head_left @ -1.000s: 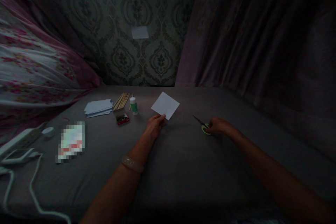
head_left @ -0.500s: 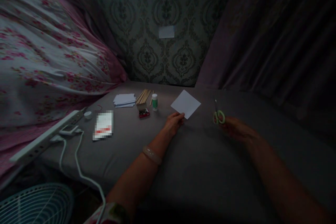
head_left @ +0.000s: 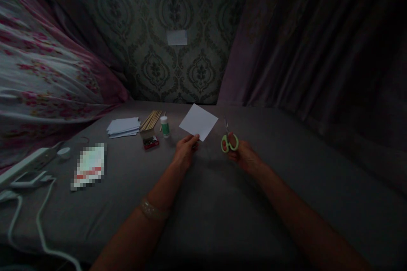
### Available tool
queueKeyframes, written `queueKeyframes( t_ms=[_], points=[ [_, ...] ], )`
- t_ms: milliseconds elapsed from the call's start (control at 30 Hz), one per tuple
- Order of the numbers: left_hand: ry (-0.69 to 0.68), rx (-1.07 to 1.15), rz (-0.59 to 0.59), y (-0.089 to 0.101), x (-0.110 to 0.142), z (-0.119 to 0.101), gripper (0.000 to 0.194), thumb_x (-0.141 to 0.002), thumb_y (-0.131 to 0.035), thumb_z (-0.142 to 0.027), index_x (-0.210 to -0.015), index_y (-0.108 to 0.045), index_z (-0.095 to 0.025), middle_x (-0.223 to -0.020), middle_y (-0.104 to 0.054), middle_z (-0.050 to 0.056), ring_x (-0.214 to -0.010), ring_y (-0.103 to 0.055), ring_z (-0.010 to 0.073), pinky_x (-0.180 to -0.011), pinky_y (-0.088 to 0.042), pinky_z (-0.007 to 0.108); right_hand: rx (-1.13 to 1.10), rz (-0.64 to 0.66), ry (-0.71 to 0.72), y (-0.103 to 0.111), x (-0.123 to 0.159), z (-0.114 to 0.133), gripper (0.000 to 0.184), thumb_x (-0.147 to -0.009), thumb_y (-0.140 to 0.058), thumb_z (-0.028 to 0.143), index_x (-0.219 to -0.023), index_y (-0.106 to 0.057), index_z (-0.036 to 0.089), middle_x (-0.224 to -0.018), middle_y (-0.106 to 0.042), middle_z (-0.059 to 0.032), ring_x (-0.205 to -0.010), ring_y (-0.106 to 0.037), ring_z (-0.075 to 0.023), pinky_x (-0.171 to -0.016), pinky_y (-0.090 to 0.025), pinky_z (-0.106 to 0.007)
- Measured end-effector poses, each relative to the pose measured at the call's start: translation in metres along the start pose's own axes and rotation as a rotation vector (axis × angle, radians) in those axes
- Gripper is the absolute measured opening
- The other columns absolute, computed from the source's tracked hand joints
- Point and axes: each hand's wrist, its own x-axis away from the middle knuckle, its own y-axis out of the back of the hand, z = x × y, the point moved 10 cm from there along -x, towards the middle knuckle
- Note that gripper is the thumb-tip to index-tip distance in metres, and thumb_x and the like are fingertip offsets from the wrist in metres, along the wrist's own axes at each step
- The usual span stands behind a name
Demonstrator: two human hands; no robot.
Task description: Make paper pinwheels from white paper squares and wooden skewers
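A square sheet of white paper (head_left: 199,121) is pinched at its near corner by my left hand (head_left: 186,151), thumb on top. To its right, my right hand (head_left: 246,156) grips a pair of scissors (head_left: 229,142) by the light green handles, with fingers through the loops. The blades point up and away, a short way right of the paper and apart from it. Left of the paper stand a white and green glue bottle (head_left: 165,127) and a small red box (head_left: 150,142) of dark little pieces.
Several thin wooden sticks (head_left: 151,120) lie beside a stack of white paper (head_left: 124,127). Nearer left are a blurred-out packet (head_left: 90,166), a white round cap (head_left: 64,153) and a power strip (head_left: 30,163) with white cables (head_left: 40,224). Patterned wallpaper (head_left: 140,38) rises behind.
The view has turned to the right, so things sit farther left. My right hand has brought the scissors closer to the paper, which my left hand still holds.
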Motion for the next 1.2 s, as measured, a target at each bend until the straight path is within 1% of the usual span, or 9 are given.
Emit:
queueKeyframes(
  t_ms=[167, 300, 400, 500, 667, 767, 867, 1000, 1200],
  points=[
    [-0.001, 0.010, -0.023, 0.001, 0.003, -0.004, 0.031, -0.046, -0.085, -0.029, -0.062, -0.062, -0.014, -0.059, -0.056, -0.002, -0.052, -0.048, 0.0062, -0.050, -0.035, 0.020, 0.103, 0.002, 0.020, -0.005, 0.005, -0.007, 0.058, -0.060, -0.064, 0.072, -0.070, -0.064, 0.015, -0.064, -0.059, -0.0015, -0.044, -0.031, -0.0051, -0.042, -0.021, -0.022],
    [-0.009, 0.012, -0.014, -0.001, 0.004, -0.007, 0.034, -0.045, -0.086, -0.029, -0.062, -0.061, -0.014, -0.060, -0.056, -0.002, -0.052, -0.048, 0.0061, -0.049, -0.034, 0.020, 0.247, 0.000, -0.036, -0.005, 0.009, -0.027, 0.051, -0.060, -0.067, 0.067, -0.069, -0.065, 0.016, -0.063, -0.058, -0.0003, -0.046, -0.035, -0.0061, -0.044, -0.024, -0.023],
    [-0.037, 0.003, -0.025, -0.006, 0.004, -0.013, 0.036, -0.043, -0.087, -0.030, -0.061, -0.060, -0.014, -0.059, -0.055, -0.003, -0.052, -0.047, 0.0060, -0.049, -0.034, 0.020, 0.322, -0.003, -0.011, -0.005, 0.012, -0.025, 0.045, -0.061, -0.070, 0.061, -0.068, -0.064, 0.017, -0.063, -0.057, 0.0009, -0.050, -0.040, -0.0077, -0.049, -0.030, -0.023],
    [-0.054, -0.009, -0.020, -0.018, 0.005, -0.021, 0.037, -0.042, -0.086, -0.031, -0.061, -0.061, -0.014, -0.057, -0.054, -0.003, -0.051, -0.047, 0.0056, -0.048, -0.034, 0.018, 0.360, -0.004, -0.003, -0.003, 0.015, -0.020, 0.042, -0.062, -0.071, 0.057, -0.069, -0.063, 0.017, -0.063, -0.056, 0.0010, -0.055, -0.045, -0.0098, -0.054, -0.035, -0.024],
    [-0.102, -0.056, 0.070, -0.051, 0.008, -0.037, 0.035, -0.046, -0.085, -0.034, -0.062, -0.062, -0.014, -0.056, -0.054, -0.003, -0.052, -0.048, 0.0060, -0.049, -0.035, 0.017, 0.474, 0.023, 0.007, -0.002, 0.017, -0.011, 0.042, -0.068, -0.066, 0.056, -0.078, -0.060, 0.016, -0.073, -0.058, -0.0013, -0.067, -0.052, -0.0135, -0.063, -0.040, -0.026],
    [-0.116, -0.075, 0.086, -0.059, 0.011, -0.037, 0.036, -0.045, -0.086, -0.035, -0.061, -0.062, -0.014, -0.056, -0.054, -0.003, -0.052, -0.048, 0.0058, -0.049, -0.035, 0.017, 0.545, 0.035, 0.016, 0.000, 0.018, -0.009, 0.043, -0.070, -0.064, 0.055, -0.086, -0.058, 0.015, -0.081, -0.059, -0.0032, -0.074, -0.055, -0.0156, -0.067, -0.041, -0.028],
    [-0.088, -0.063, 0.066, -0.052, 0.013, -0.025, 0.036, -0.043, -0.087, -0.034, -0.060, -0.062, -0.014, -0.057, -0.054, -0.003, -0.052, -0.048, 0.0056, -0.048, -0.035, 0.017, 0.667, 0.051, 0.035, 0.001, 0.017, -0.011, 0.041, -0.072, -0.063, 0.052, -0.089, -0.056, 0.015, -0.083, -0.059, -0.0032, -0.073, -0.055, -0.0155, -0.066, -0.042, -0.028],
    [-0.036, -0.029, 0.006, -0.031, 0.014, -0.008, 0.038, -0.039, -0.088, -0.032, -0.061, -0.063, -0.013, -0.058, -0.056, -0.003, -0.052, -0.049, 0.0053, -0.048, -0.036, 0.016, 0.809, 0.046, 0.093, 0.000, 0.014, -0.013, 0.036, -0.072, -0.065, 0.047, -0.085, -0.056, 0.016, -0.076, -0.057, -0.0012, -0.068, -0.051, -0.0133, -0.058, -0.038, -0.025],
    [-0.009, -0.001, 0.000, -0.022, 0.016, -0.001, 0.036, -0.042, -0.087, -0.029, -0.066, -0.065, -0.013, -0.060, -0.058, -0.003, -0.052, -0.051, 0.0055, -0.049, -0.037, 0.018, 0.814, 0.114, 0.121, -0.008, 0.013, -0.023, 0.034, -0.074, -0.062, 0.048, -0.077, -0.059, 0.015, -0.070, -0.058, -0.0010, -0.061, -0.048, -0.0116, -0.053, -0.034, -0.024]
  ],
)
